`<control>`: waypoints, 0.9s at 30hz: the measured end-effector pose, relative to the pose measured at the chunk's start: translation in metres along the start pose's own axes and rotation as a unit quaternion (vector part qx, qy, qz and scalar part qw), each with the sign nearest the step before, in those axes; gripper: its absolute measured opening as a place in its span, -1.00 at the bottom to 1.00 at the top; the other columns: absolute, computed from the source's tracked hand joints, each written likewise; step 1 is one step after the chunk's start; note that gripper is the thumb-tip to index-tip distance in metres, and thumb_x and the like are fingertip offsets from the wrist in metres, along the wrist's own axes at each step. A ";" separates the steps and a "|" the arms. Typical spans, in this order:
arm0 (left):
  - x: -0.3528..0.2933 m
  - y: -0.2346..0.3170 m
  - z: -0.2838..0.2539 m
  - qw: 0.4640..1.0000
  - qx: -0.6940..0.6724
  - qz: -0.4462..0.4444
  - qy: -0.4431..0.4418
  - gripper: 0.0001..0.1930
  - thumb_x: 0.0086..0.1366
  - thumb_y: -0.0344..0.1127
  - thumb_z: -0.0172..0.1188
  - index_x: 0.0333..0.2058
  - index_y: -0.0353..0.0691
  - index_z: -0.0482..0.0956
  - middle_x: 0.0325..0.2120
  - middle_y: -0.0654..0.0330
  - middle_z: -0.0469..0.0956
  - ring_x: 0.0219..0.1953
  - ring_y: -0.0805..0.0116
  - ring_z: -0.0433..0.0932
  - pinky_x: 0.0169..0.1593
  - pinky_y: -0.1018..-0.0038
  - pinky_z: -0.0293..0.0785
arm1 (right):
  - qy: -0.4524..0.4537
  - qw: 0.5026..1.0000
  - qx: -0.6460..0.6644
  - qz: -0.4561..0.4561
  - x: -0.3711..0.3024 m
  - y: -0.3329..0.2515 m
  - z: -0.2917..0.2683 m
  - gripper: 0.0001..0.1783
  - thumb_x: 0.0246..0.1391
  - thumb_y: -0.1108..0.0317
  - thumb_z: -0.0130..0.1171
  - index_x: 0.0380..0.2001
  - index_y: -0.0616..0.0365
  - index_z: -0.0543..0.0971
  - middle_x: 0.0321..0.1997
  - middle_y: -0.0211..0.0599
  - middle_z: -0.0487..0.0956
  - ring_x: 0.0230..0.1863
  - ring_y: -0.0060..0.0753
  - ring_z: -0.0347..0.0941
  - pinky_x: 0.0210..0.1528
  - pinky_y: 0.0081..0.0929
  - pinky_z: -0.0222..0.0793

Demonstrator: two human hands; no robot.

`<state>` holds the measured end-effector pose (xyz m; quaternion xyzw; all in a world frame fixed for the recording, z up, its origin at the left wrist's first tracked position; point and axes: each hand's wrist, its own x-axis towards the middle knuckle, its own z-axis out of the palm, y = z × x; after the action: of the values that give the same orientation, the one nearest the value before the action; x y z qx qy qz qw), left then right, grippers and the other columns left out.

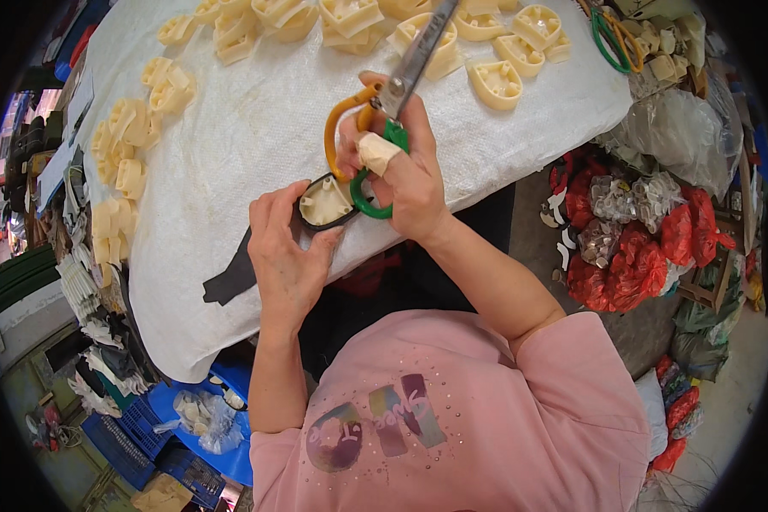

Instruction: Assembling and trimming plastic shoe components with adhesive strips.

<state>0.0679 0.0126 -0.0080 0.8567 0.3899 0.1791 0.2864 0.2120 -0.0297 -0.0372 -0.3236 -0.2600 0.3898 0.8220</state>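
Scissors [416, 58] with one orange and one green handle are in my right hand [408, 171], blades pointing away toward the far side of the table. Tan tape wraps one of that hand's digits. My left hand [288, 243] grips a hollow, D-shaped cream plastic shoe heel [325, 203] between thumb and fingers. Black material runs around the heel's rim, and a black strip [233, 275] trails from under the left hand onto the white sheet. The green handle loop is close beside the heel's right side. Whether they touch, I cannot tell.
Many bare cream heels [350, 15] lie along the far and left parts of the table, which a white woven sheet [247, 111] covers. Green and orange loops [614, 41] rest at its far right corner. Red plastic bags [631, 264] sit right, a blue crate [128, 444] lower left.
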 end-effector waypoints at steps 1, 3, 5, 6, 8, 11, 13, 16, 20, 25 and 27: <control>0.003 0.000 0.002 1.000 -0.001 0.003 0.002 -0.46 -0.22 -0.56 0.32 -0.14 -0.29 0.45 -0.27 0.10 0.43 -0.16 0.17 0.44 -0.03 0.40 0.36 | -0.002 1.000 -0.001 -0.003 0.004 -0.002 -0.003 -0.47 -0.03 0.52 -0.09 0.08 0.23 0.15 -0.41 -0.30 0.36 -0.48 -0.54 0.30 -0.42 -0.57 0.29; 0.001 -0.006 0.002 1.000 0.010 0.024 0.006 -0.45 -0.22 -0.56 0.32 -0.12 -0.28 0.44 -0.26 0.10 0.43 -0.17 0.16 0.43 -0.05 0.40 0.36 | 0.025 0.994 0.083 0.064 0.007 -0.007 -0.005 -0.48 -0.01 0.50 -0.08 0.08 0.22 0.16 -0.41 -0.32 0.37 -0.48 -0.57 0.29 -0.42 -0.60 0.28; 0.003 -0.007 0.001 1.000 0.004 0.027 0.001 -0.44 -0.22 -0.55 0.32 -0.11 -0.28 0.43 -0.25 0.11 0.43 -0.16 0.20 0.43 -0.04 0.41 0.35 | 0.018 0.996 0.073 0.044 0.009 -0.019 -0.007 -0.49 0.00 0.49 -0.06 0.07 0.21 0.17 -0.40 -0.32 0.37 -0.48 -0.58 0.30 -0.43 -0.62 0.27; 0.002 -0.007 0.000 1.000 -0.001 0.029 -0.007 -0.43 -0.22 -0.55 0.33 -0.11 -0.29 0.43 -0.24 0.13 0.43 -0.15 0.23 0.42 -0.03 0.43 0.34 | 0.008 0.999 0.012 0.032 0.011 -0.030 -0.007 -0.46 0.01 0.48 -0.06 0.11 0.15 0.15 -0.36 -0.28 0.35 -0.44 -0.55 0.26 -0.37 -0.57 0.24; -0.005 -0.013 0.001 0.997 -0.079 0.012 0.005 -0.43 -0.20 -0.54 0.34 -0.10 -0.31 0.42 -0.23 0.16 0.43 -0.14 0.28 0.41 -0.01 0.44 0.31 | -0.009 0.996 -0.090 0.002 0.016 -0.045 -0.009 -0.48 0.04 0.43 -0.04 0.12 0.13 0.20 -0.29 -0.27 0.34 -0.38 -0.53 0.25 -0.30 -0.55 0.23; -0.021 -0.021 -0.009 0.978 -0.207 -0.024 0.026 -0.43 -0.14 -0.46 0.39 -0.09 -0.38 0.39 -0.17 0.20 0.40 -0.06 0.37 0.36 0.06 0.45 0.24 | -0.045 0.927 -0.368 0.047 0.024 -0.066 -0.001 -0.36 -0.07 0.33 0.08 0.12 0.30 0.21 -0.29 -0.27 0.39 -0.31 -0.45 0.34 -0.24 -0.52 0.30; -0.031 -0.026 -0.014 0.926 -0.372 0.004 0.070 -0.41 -0.08 -0.38 0.41 -0.06 -0.39 0.37 -0.14 0.17 0.39 -0.04 0.35 0.36 0.09 0.44 0.22 | -0.080 0.909 -0.408 0.033 0.024 -0.059 -0.001 -0.31 -0.11 0.24 0.13 0.12 0.32 0.26 -0.17 -0.13 0.41 -0.13 -0.24 0.33 -0.03 -0.40 0.24; -0.052 -0.040 -0.030 0.917 -0.379 0.000 0.123 -0.39 -0.06 -0.34 0.42 -0.04 -0.39 0.36 -0.10 0.13 0.38 -0.04 0.34 0.36 0.10 0.45 0.22 | -0.151 0.841 -0.519 0.039 0.017 -0.043 0.003 -0.43 -0.10 0.23 0.13 0.02 0.25 0.40 -0.01 0.03 0.38 0.00 -0.01 0.26 0.11 -0.26 0.11; -0.098 -0.075 -0.059 0.919 -0.309 -0.033 0.241 -0.42 -0.04 -0.43 0.38 -0.03 -0.37 0.34 -0.08 0.12 0.38 -0.02 0.33 0.36 0.10 0.42 0.23 | -0.203 0.706 -0.676 -0.059 0.003 -0.030 0.003 -0.56 -0.12 0.34 0.14 -0.09 0.23 0.48 -0.03 0.02 0.38 0.01 -0.01 0.24 0.09 -0.22 0.12; -0.202 -0.159 -0.096 0.803 -0.121 -0.254 0.526 -0.50 0.06 -0.60 0.22 0.00 -0.40 0.30 -0.07 0.06 0.40 -0.06 0.28 0.43 0.05 0.41 0.33 | -0.219 0.619 -0.736 -0.162 -0.002 -0.024 0.034 -0.68 -0.20 0.49 0.21 -0.25 0.17 0.53 -0.05 -0.17 0.40 0.00 -0.05 0.24 0.05 -0.17 0.15; -0.249 -0.186 -0.106 0.733 -0.022 -0.360 0.576 -0.51 0.08 -0.58 0.22 0.01 -0.42 0.30 -0.07 0.03 0.41 -0.05 0.27 0.43 0.02 0.42 0.36 | -0.291 0.682 -0.656 -0.143 -0.006 -0.008 0.045 -0.68 -0.23 0.48 0.24 -0.28 0.16 0.52 -0.08 -0.24 0.42 0.00 -0.08 0.25 0.02 -0.20 0.18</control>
<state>-0.2510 -0.0427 -0.0641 0.3783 0.7556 0.5303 0.0690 0.1817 -0.0238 -0.0034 -0.6091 -0.7185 0.0716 0.3281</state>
